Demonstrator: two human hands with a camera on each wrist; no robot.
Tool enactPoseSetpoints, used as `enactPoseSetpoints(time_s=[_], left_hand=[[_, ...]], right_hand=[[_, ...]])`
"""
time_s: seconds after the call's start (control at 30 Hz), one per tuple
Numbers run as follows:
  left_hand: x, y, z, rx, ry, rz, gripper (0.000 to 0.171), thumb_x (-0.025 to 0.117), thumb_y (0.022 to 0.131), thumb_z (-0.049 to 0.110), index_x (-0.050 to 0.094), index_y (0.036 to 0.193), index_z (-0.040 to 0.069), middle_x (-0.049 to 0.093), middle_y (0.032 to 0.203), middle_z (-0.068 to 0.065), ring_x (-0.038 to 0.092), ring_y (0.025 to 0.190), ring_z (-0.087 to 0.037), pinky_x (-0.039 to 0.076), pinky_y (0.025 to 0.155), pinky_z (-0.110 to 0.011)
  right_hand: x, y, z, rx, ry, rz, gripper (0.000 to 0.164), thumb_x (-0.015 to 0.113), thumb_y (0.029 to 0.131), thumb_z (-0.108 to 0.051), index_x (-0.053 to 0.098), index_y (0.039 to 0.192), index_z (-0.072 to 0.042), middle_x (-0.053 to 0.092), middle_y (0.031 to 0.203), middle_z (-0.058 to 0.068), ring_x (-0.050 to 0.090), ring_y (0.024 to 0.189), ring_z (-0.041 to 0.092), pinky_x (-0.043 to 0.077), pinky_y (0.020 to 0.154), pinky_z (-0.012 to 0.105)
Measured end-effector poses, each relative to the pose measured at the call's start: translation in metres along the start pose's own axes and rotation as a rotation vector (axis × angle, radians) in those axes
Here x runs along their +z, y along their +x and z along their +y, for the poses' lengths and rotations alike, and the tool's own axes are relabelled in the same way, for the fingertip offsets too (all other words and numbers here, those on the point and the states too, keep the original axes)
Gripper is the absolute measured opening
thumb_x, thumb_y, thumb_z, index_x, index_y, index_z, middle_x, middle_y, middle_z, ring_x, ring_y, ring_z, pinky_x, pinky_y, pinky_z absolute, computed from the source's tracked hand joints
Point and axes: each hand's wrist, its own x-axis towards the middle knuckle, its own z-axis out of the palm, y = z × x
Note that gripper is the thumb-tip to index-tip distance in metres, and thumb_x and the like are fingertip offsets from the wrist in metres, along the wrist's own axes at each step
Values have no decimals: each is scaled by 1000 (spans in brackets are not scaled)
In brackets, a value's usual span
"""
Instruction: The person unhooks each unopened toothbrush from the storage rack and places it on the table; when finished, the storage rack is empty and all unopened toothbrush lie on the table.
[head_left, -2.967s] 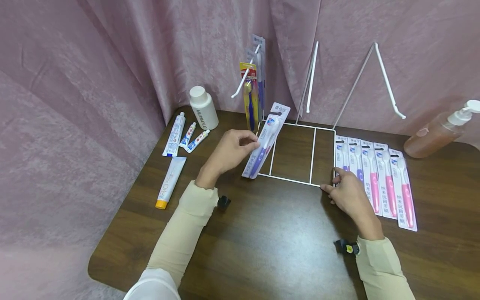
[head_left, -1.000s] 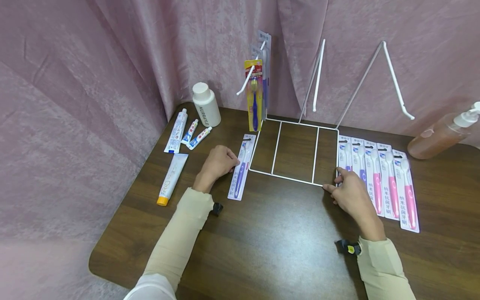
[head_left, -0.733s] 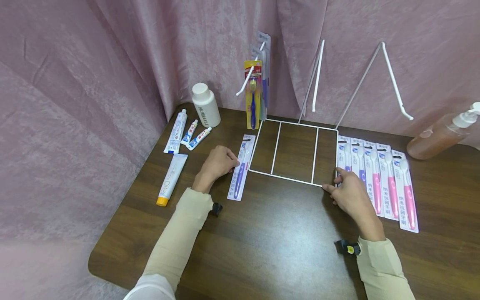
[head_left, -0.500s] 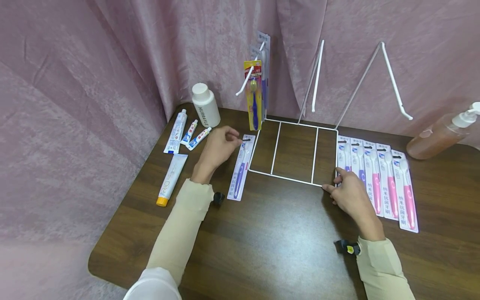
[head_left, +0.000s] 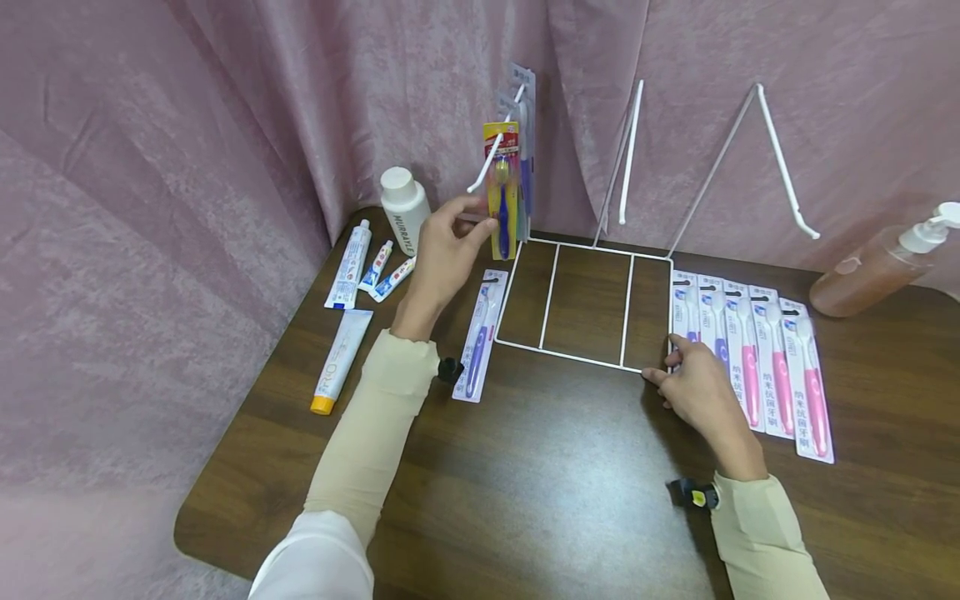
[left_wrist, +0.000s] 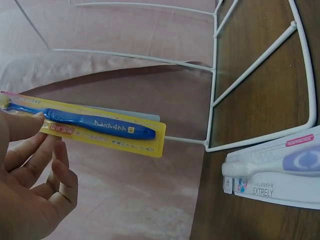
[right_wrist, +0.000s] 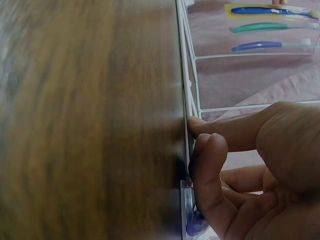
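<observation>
My left hand (head_left: pixel 450 250) pinches the yellow-packed blue toothbrush (head_left: pixel 504 200) that hangs on the left hook of a white wire rack (head_left: pixel 627 310). In the left wrist view the thumb lies over the yellow pack (left_wrist: pixel 110 127), with fingers behind it. Behind it hang other packs, a green toothbrush (right_wrist: pixel 260 27) and a purple one (right_wrist: pixel 257 46) in the right wrist view. A purple toothbrush pack (head_left: pixel 481 342) lies flat left of the rack. My right hand (head_left: pixel 697 383) holds the rack's front right corner, thumb and index finger at the wire.
Several toothbrush packs (head_left: pixel 776 367), pink and purple, lie in a row right of the rack. A pump bottle (head_left: pixel 862 271) stands behind them. At left are toothpaste tubes (head_left: pixel 341 362) and a white bottle (head_left: pixel 401 208). Two other hooks (head_left: pixel 778 158) jut forward bare.
The purple toothbrush pack went from my left hand onto the table, left of the rack. That hand let go and rose to the hanging yellow pack. My right hand stayed put.
</observation>
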Motion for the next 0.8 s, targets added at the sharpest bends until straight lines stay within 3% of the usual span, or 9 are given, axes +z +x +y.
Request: enactPoseSetpoints(time_s=[0.1,0.27,0.43,0.8], left_hand=[[2,2,1,10,-11,19,24,78,107,5,78,126,-9,82,120,-28,67,87,-10,53,83,-18],[3,4,2,19,-2,30,16,75,108,4,79,117,-9,82,117,-26,69,90,-12,53,85,-19],[4,4,2,10,15,27,17,74,109,4,79,117,-9,82,117,-26,70,92,-15,53,85,-18],[6,4,3,38,-20,16,18,75,107,4,79,115,-11,81,113,-28,65,87,-8,53,83,-19]], right_hand=[[-4,-9,-14,-1,10,-10,85,79,104,-8,31,167,24,65,128,36,70,62,14,54,54,31],[-5,-11,-18,4,1,2,83,78,104,-7,33,166,24,66,127,34,69,60,13,54,54,31],[-6,-13,-19,-10,-3,-5,85,79,105,-8,31,166,25,66,129,36,70,62,13,54,54,31],[-2,-6,-10,-8,1,11,83,79,103,-8,34,166,24,67,126,34,70,60,15,54,54,31]])
